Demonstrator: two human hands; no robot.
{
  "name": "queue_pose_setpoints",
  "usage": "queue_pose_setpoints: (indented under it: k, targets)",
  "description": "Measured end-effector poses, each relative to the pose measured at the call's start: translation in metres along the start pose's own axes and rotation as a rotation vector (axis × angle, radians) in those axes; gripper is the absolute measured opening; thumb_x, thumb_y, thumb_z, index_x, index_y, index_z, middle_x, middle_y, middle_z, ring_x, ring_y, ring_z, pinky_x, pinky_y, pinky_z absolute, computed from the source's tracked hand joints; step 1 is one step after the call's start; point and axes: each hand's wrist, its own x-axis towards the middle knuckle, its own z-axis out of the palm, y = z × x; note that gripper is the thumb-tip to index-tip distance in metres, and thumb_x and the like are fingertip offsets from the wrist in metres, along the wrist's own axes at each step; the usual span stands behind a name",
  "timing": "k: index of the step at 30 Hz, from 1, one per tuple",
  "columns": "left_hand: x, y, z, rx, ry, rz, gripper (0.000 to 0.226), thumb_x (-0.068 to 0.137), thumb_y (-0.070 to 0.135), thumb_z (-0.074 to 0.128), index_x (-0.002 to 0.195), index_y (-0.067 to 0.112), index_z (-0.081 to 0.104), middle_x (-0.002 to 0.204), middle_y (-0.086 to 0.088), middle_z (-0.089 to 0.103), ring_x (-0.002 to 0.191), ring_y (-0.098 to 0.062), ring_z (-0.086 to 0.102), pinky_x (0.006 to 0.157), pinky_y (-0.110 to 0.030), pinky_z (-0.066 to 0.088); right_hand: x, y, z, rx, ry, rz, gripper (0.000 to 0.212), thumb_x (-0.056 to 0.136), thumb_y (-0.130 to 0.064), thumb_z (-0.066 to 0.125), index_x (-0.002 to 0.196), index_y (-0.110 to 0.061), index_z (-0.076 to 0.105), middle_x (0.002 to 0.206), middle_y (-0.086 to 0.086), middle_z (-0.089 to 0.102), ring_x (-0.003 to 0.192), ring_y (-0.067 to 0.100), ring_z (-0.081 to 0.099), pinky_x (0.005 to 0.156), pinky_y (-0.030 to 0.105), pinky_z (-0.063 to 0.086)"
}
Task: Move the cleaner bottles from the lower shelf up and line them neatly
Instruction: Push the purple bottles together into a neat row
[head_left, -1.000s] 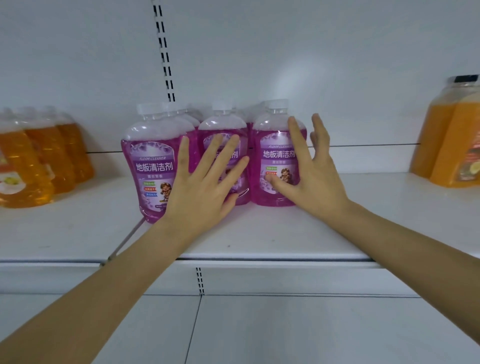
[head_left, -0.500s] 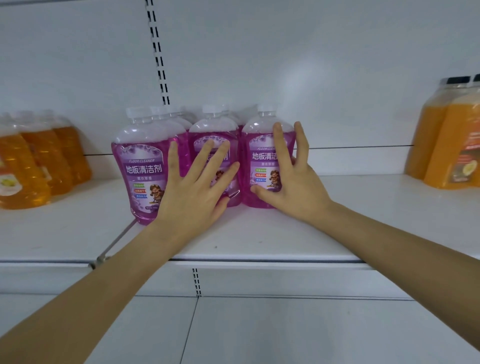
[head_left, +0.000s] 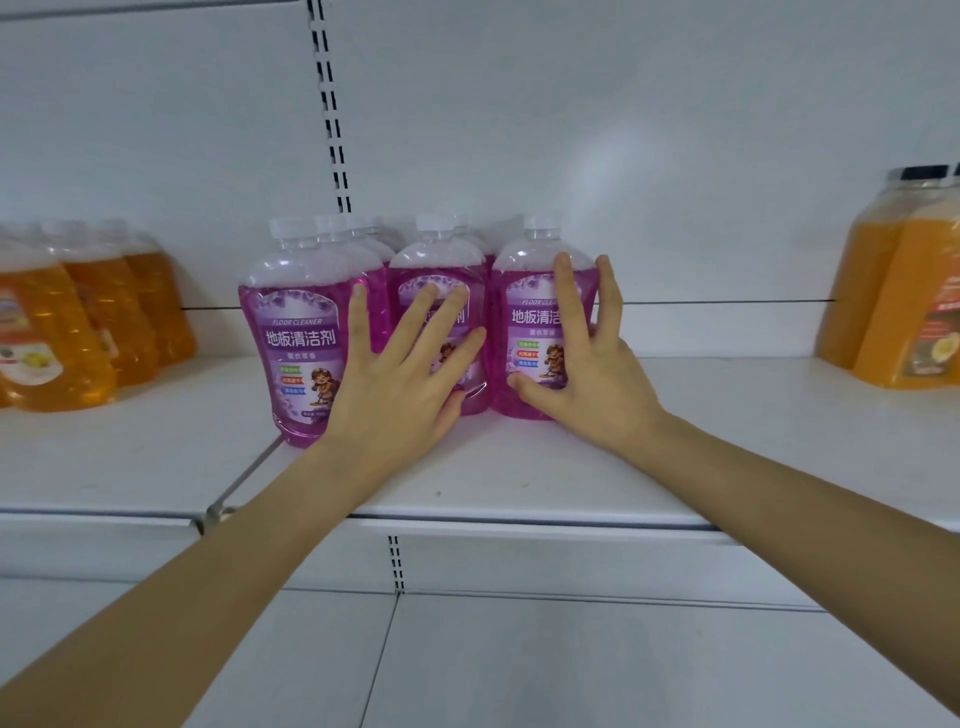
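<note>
Bottles (head_left: 306, 343) of purple liquid stand clustered on the shelf (head_left: 727, 441), in rows running back. I judge them full, heavy, smooth-walled and slightly squashy, best taken round the waist. Labels read "FLOOR CLEANER" and "地板清洁剂". Neither grip holds anything: my left hand (head_left: 400, 384) and right hand (head_left: 587, 374) lie flat, fingers spread, against the fronts.

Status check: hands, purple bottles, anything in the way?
Left hand open, flat across left bottle and middle bottle. Right hand open, pressing right bottle. Left bottle forward of the row. Orange bottles well off either side.
</note>
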Motion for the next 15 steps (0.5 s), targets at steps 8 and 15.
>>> queue_pose_setpoints:
  k: [8,15]
  targets:
    - [0.003,-0.018,-0.013,0.016,0.096,0.034,0.045,0.084,0.032,0.051,0.127,0.018,0.056,0.138,-0.010,0.050,0.128,-0.028,0.047,0.106,-0.062,0.020,0.003,-0.009,-0.016,-0.311,0.172,-0.239,0.075,0.083,-0.048,0.053,0.144,-0.016,0.023,0.148,0.029,0.017,0.137,0.040,0.015,0.110,0.052,0.008]
    - [-0.024,-0.121,-0.053,-0.069,0.174,0.146,0.042,0.091,0.029,0.048,0.128,0.009,0.054,0.136,-0.013,0.052,0.124,-0.030,0.051,0.104,-0.046,0.035,0.018,-0.089,-0.006,-0.271,0.084,-0.598,0.062,0.087,-0.043,0.051,0.140,-0.017,0.033,0.146,0.019,0.031,0.134,0.035,0.028,0.111,0.050,0.012]
